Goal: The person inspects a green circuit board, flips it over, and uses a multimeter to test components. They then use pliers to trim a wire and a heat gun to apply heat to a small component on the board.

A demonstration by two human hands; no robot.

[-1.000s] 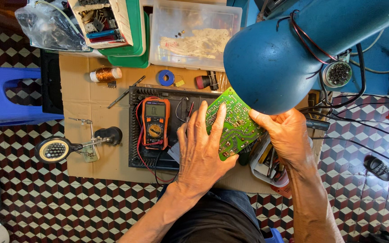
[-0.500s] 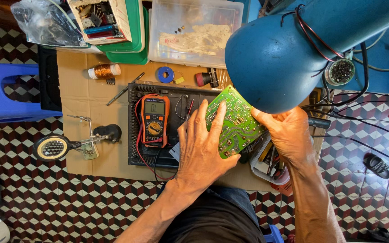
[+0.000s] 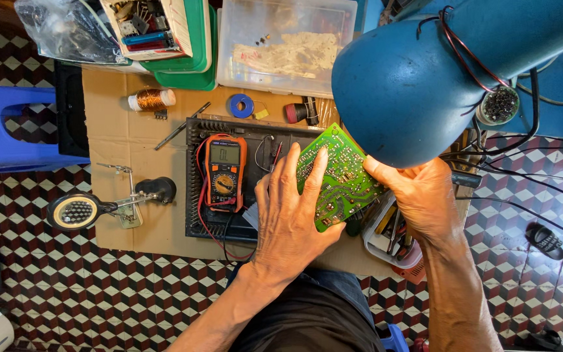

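Both hands grip the green circuit board (image 3: pixel 340 176): left hand (image 3: pixel 291 218) fingers spread flat on it, right hand (image 3: pixel 421 195) pinching its edge beside the orange multimeter (image 3: pixel 225 171).

Bare forearms (dark top, jeans)

We hold the circuit board (image 3: pixel 340 175) between our left hand (image 3: pixel 289 218) and right hand (image 3: pixel 418 195), above the table (image 3: pixel 115 140). The multimeter (image 3: pixel 224 171) lies left of it; the magnifier stand (image 3: pixel 109 203) lies further left. Behind stands a parts box (image 3: pixel 288 45); the lamp (image 3: pixel 438 78) hangs on the right.
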